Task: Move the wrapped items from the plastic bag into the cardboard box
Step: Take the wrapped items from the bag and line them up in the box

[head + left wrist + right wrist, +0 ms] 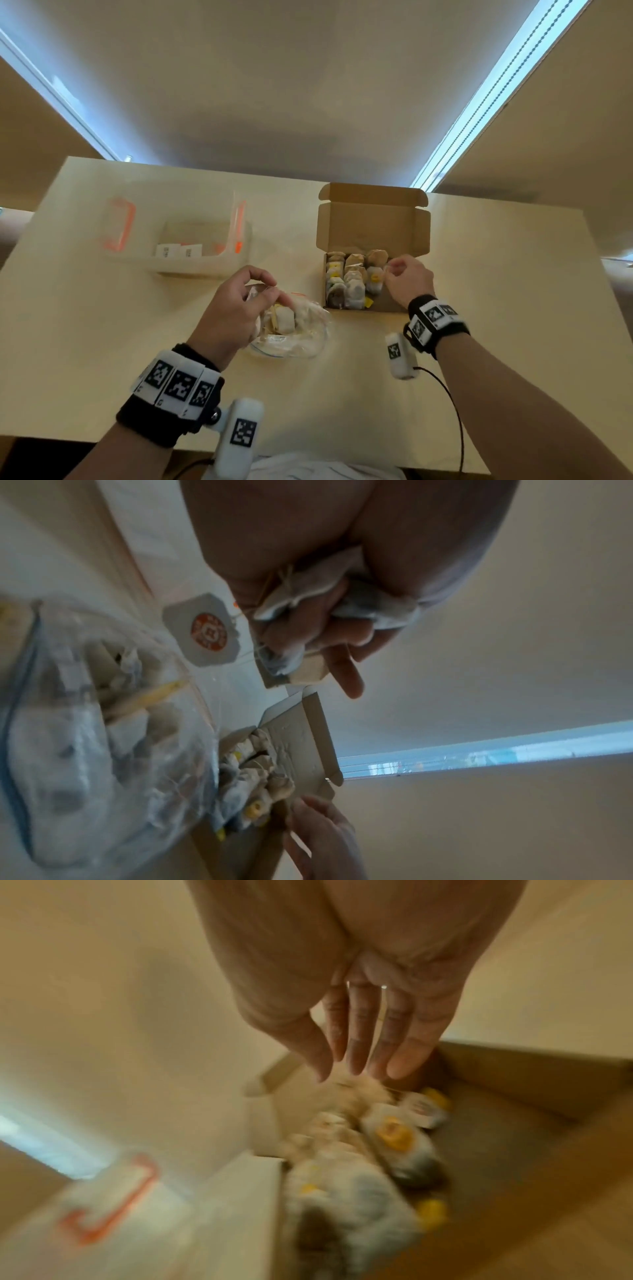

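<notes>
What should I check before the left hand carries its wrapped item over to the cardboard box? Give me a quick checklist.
1. Left hand grips a wrapped item: ok.
2. Item's string and tag free of the plastic bag: cannot tell.
3. Cardboard box lid open: ok.
4. Bare floor in the box's right part: ok.
5. Right hand out of the drop path: not ok, it hovers over the box.
6. More items left in the bag: ok, some visible.

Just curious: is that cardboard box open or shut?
Open: the cardboard box has its lid standing up behind, wrapped items visible inside.
</notes>
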